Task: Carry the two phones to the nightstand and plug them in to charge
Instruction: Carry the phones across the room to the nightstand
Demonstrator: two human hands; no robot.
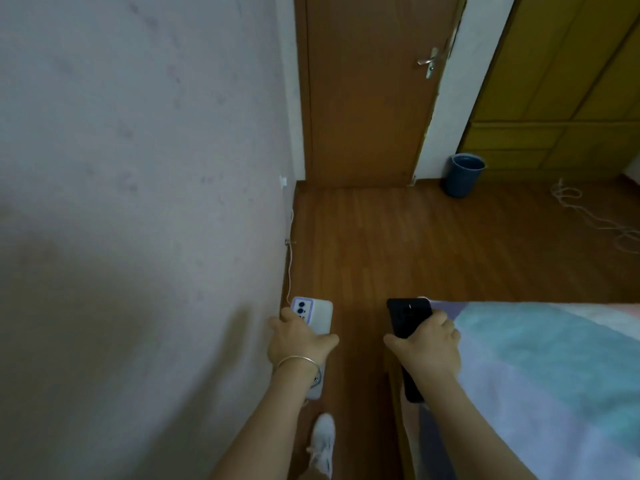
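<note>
My left hand grips a white phone, back side up with its camera block at the far end. My right hand holds a black phone, also back up, its lower end poking out under my wrist. Both phones are held out in front of me over the wooden floor, between the wall and the bed. No nightstand is in view. A white charger plug sits in the wall low on the left, with a white cable hanging down from it.
A pale wall runs along the left. The bed with a pastel cover fills the lower right. Ahead are a closed brown door, a blue bin, a yellow wardrobe and a loose white cord on the floor. My white shoe shows below.
</note>
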